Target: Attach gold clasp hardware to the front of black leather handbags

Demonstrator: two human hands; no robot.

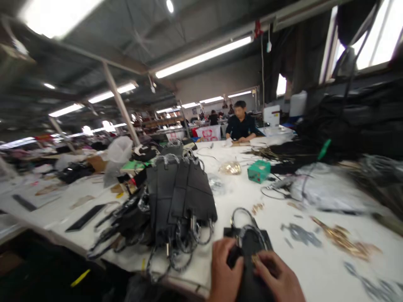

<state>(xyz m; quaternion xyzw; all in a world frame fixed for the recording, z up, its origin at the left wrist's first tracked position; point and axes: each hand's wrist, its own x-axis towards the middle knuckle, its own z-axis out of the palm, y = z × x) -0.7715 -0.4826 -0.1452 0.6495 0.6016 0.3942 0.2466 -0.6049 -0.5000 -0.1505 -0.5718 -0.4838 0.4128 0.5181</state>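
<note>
A black handbag [248,277] with looped handles wrapped in clear plastic lies in front of me at the table's near edge. My left hand [225,268] is closed at the bag's left side, thumb and fingers around a dark piece that I cannot tell from the bag itself. From the right, my right hand [278,274] pinches a small gold-coloured metal piece [254,259] against the bag's front. Left of my hands, several similar black bags [184,197] lie overlapped in a pile, their handles also wrapped in plastic.
Gold-coloured metal parts [343,241] and grey pieces [302,235] lie on the white table [220,157] at right. Farther back are a green box [259,171] with a cable and a white plastic bag [333,186]. Another person [241,123] sits at the far end.
</note>
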